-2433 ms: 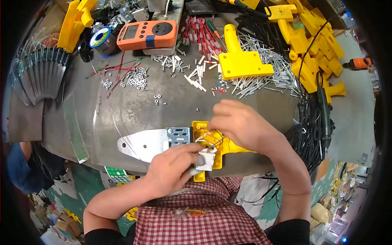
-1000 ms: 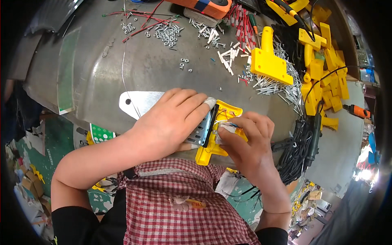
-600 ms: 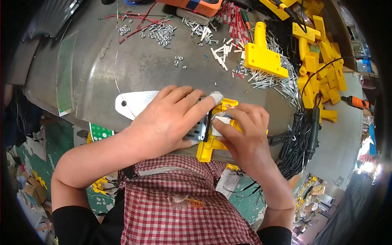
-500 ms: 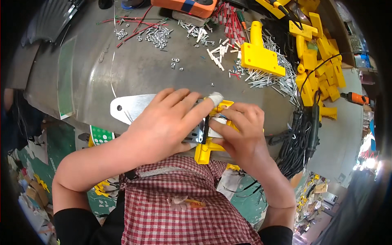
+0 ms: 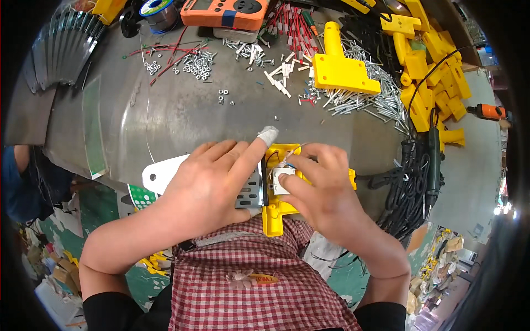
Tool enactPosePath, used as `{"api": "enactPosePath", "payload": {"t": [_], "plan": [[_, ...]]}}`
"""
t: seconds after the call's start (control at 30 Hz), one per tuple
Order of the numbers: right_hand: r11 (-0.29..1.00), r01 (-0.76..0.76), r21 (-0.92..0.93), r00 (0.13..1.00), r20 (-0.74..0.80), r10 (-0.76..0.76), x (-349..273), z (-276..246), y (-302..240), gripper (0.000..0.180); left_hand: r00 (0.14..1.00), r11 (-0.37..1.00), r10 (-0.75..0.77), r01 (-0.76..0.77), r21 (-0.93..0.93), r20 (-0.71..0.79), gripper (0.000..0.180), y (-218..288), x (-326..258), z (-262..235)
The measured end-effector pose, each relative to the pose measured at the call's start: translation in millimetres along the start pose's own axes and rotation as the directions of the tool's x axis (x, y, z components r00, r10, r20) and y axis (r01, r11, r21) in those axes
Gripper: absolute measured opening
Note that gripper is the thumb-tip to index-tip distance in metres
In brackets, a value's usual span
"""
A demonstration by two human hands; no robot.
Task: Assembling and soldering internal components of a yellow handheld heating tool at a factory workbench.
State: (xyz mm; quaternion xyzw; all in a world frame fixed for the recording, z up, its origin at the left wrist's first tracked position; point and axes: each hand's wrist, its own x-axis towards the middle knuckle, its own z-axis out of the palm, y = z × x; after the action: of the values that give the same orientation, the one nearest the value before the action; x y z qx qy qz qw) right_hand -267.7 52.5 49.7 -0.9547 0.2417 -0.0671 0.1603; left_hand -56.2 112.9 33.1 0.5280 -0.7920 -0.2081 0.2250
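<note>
My left hand lies over a flat metal blade with a round hole at its tip, its fingers pressed down on it. A white wrap covers the index fingertip. The blade's slotted wide end meets a black edge strip beside an open yellow plastic housing. Inside the housing sits a small white block with thin wires at its far side. My right hand is closed over the housing, thumb on the block and index finger at the wires. Its other fingers hide the housing's middle.
Beyond my hands lie nuts, long screws, red wires and a yellow handle. An orange meter stands at the back. Several blades fan out far left. Yellow housings and black cables fill the right.
The view has shifted. My left hand and the blade sit slightly farther left and lower in view. More of the housing, the white block and the slotted end shows between my hands.
</note>
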Motion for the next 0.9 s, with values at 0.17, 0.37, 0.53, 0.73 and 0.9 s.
{"api": "enactPosePath", "payload": {"t": [0.17,0.37,0.53,0.73,0.9], "plan": [[0.990,-0.073,0.121,0.995,-0.061,0.081,-8.3,18.1,6.0,0.033,1.000,0.999,-0.019,0.018,0.040,0.022,0.101,0.0,4.2,-5.2],[0.994,-0.072,0.086,0.997,0.021,0.070,-25.4,-3.9,13.1,0.062,0.993,0.998,-0.060,0.063,-0.026,0.103,0.104,-1.5,10.9,-15.5],[0.993,0.070,0.096,0.990,-0.127,-0.058,-18.5,5.4,17.1,0.050,0.987,0.957,-0.012,-0.035,0.287,0.161,0.092,16.5,19.7,-13.6],[0.988,0.061,0.145,0.979,-0.199,-0.032,-24.7,15.2,15.8,0.041,0.963,0.921,0.269,-0.265,0.284,0.028,0.047,21.1,2.7,23.1],[0.845,-0.532,0.048,0.707,-0.523,0.475,-92.4,-57.2,92.6,0.030,0.936,0.884,0.351,-0.338,0.324,0.020,0.038,22.4,10.2,22.6]]}}
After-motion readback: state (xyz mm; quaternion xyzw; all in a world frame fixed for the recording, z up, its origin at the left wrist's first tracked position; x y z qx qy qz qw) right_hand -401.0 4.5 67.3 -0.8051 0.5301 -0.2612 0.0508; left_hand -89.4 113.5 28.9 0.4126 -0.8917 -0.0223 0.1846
